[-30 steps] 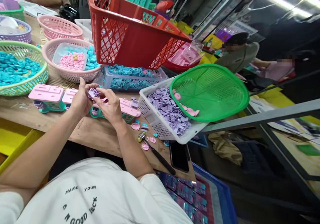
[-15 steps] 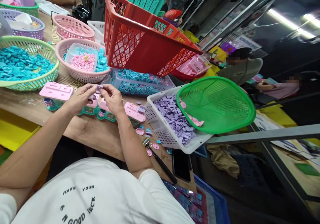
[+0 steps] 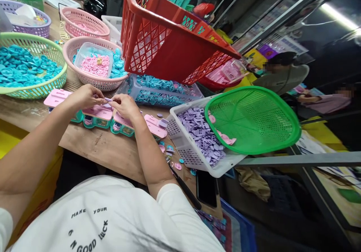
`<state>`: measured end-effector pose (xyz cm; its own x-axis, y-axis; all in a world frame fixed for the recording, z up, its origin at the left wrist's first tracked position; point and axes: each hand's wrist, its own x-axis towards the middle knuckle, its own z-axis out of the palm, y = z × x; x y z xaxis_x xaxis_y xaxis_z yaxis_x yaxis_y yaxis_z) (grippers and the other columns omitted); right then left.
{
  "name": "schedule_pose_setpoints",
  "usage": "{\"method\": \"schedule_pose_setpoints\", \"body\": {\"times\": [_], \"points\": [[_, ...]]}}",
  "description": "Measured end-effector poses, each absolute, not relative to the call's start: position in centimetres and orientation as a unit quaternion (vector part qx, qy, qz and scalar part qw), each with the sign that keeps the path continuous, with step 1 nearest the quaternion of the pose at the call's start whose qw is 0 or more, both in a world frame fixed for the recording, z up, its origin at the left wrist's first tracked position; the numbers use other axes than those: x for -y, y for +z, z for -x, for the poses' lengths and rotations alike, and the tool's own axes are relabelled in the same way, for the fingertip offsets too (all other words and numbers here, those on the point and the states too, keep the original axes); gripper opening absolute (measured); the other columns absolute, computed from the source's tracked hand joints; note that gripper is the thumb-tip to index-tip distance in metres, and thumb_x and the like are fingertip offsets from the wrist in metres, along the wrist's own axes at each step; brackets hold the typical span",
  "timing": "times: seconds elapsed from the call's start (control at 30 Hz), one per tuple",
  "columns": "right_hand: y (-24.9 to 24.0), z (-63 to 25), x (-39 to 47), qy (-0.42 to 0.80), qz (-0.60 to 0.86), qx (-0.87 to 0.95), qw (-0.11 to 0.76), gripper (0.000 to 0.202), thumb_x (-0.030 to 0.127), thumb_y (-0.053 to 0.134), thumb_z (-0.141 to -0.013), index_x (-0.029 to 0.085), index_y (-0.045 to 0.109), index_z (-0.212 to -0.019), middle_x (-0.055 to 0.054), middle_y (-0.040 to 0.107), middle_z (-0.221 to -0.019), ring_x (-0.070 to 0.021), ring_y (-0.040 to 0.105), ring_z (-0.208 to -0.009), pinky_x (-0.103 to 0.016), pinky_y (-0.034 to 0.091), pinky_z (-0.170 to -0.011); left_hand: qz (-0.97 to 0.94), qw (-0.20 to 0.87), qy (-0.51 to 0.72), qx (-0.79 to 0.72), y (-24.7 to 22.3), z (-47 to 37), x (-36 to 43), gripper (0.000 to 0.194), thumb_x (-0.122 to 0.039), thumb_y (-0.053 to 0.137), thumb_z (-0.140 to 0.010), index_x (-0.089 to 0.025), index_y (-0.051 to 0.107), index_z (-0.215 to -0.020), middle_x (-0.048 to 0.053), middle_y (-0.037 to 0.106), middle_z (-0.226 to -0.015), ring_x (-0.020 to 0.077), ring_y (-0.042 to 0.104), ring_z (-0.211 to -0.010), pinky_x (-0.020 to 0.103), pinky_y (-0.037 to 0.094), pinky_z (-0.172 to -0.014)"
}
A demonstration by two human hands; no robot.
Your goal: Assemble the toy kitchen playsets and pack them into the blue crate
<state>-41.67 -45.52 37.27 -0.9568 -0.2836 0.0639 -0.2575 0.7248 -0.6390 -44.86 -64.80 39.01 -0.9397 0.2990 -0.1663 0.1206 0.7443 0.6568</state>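
Observation:
My left hand (image 3: 88, 96) and my right hand (image 3: 125, 105) meet fingertip to fingertip over the bench, both pinching a small purple plastic piece (image 3: 108, 99). Just beneath them is a toy part with a pink top and teal base (image 3: 98, 111); whether the purple piece touches it I cannot tell. Similar pink-topped parts stand in the same row: one at the left (image 3: 55, 97), one partly under my right hand (image 3: 122, 119), and one at the right (image 3: 155, 126) with a purple piece on top.
A white basket (image 3: 177, 147) of purple pieces, partly covered by a green basket (image 3: 295, 132), stands right. Behind are a red crate (image 3: 158, 53), a clear bin of blue parts (image 3: 166, 98) and baskets. A hammer (image 3: 184, 186) and phone (image 3: 207, 188) lie near the edge. Co-workers sit beyond.
My left hand has turned more palm-down, its fingers now pointing right. The purple piece has come slightly lower, nearer the pink top. The view has shifted a little.

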Motion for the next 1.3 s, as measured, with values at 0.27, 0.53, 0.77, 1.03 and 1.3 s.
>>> {"method": "schedule_pose_setpoints", "body": {"times": [0.27,0.53,0.77,1.03,1.3], "points": [[37.0,41.6,45.7,-0.321,0.114,-0.94,0.026,0.019,0.031,0.064,-0.098,0.02,0.08,-0.1,-0.001,0.075,-0.089,-0.0165,0.063,-0.082,-0.026,0.041,-0.078,-0.125,0.154,0.313,-0.929,38.5,45.9,64.8,0.04,-0.054,0.076,-0.067,-0.016,0.079,-0.078,0.004,0.053,-0.055,0.017,0.046,-0.056,0.031,0.032,-0.056],[36.6,39.7,47.1,-0.398,0.121,-0.902,-0.117,0.024,0.024,0.069,-0.095,0.017,0.076,-0.116,-0.01,0.069,-0.109,-0.0205,0.066,-0.099,-0.032,0.051,-0.098,-0.073,0.084,0.623,-0.774,38.2,42.1,65.7,0.064,-0.078,0.077,-0.068,-0.017,0.075,-0.089,0.008,0.069,-0.084,0.016,0.054,-0.066,0.024,0.039,-0.055],[37.5,39.8,50.5,-0.483,0.29,-0.821,-0.093,0.016,0.026,0.072,-0.093,0.023,0.076,-0.108,-0.004,0.069,-0.107,-0.0191,0.066,-0.105,-0.033,0.053,-0.102,-0.077,0.179,0.733,-0.651,40.4,38.6,66.8,0.089,-0.098,0.056,-0.071,-0.018,0.077,-0.104,0.011,0.07,-0.09,0.0178,0.059,-0.067,0.024,0.042,-0.049],[38.3,45.5,55.9,-0.414,0.254,-0.873,-0.045,0.009,0.023,0.067,-0.095,0.019,0.068,-0.088,0.0,0.07,-0.086,-0.0171,0.065,-0.089,-0.029,0.05,-0.092,-0.054,0.037,0.471,-0.88,41.3,43.4,74.4,0.033,-0.043,0.082,-0.065,-0.017,0.083,-0.086,0.005,0.072,-0.073,0.017,0.058,-0.068,0.023,0.04,-0.06],[36.9,47.0,57.7,-0.327,0.277,-0.903,-0.029,0.01,0.017,0.064,-0.094,0.019,0.065,-0.084,-0.001,0.067,-0.088,-0.0185,0.061,-0.09,-0.032,0.049,-0.092,-0.057,0.048,0.441,-0.894,38.0,45.9,75.6,0.019,-0.033,0.078,-0.063,-0.017,0.079,-0.074,0.003,0.064,-0.057,0.0131,0.047,-0.054,0.024,0.031,-0.058]]}}
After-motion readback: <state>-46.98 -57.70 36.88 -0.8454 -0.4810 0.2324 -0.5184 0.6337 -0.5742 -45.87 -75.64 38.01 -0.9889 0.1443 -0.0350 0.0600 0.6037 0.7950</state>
